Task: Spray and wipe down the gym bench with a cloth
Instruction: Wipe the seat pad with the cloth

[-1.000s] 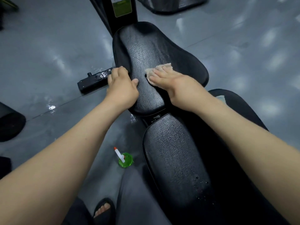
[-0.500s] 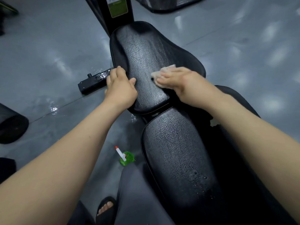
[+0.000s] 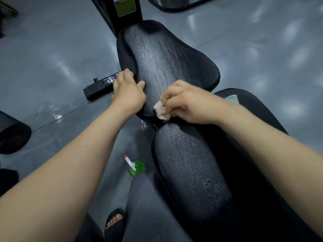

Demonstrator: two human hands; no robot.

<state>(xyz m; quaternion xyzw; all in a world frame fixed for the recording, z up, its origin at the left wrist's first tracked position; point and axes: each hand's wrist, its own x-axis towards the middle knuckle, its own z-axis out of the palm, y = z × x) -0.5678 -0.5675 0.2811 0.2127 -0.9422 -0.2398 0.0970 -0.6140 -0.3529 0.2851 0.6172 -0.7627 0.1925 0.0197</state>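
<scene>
The right hand (image 3: 185,102), curled round the cloth (image 3: 161,111), has wiped back to the end of the pad (image 3: 166,55). That pad looks nearly done. The left hand (image 3: 128,93) grips its edge.

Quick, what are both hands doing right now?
Left hand: grips the edge of the far bench pad.
Right hand: holds the cloth, pressed on that pad.

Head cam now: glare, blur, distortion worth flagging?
Head view: white glare patches across the glossy floor; streaky sheen on the far bench pad; droplets sharp on the near bench pad; cloth under the right hand slightly soft; wide-angle stretch at frame edges.
</scene>
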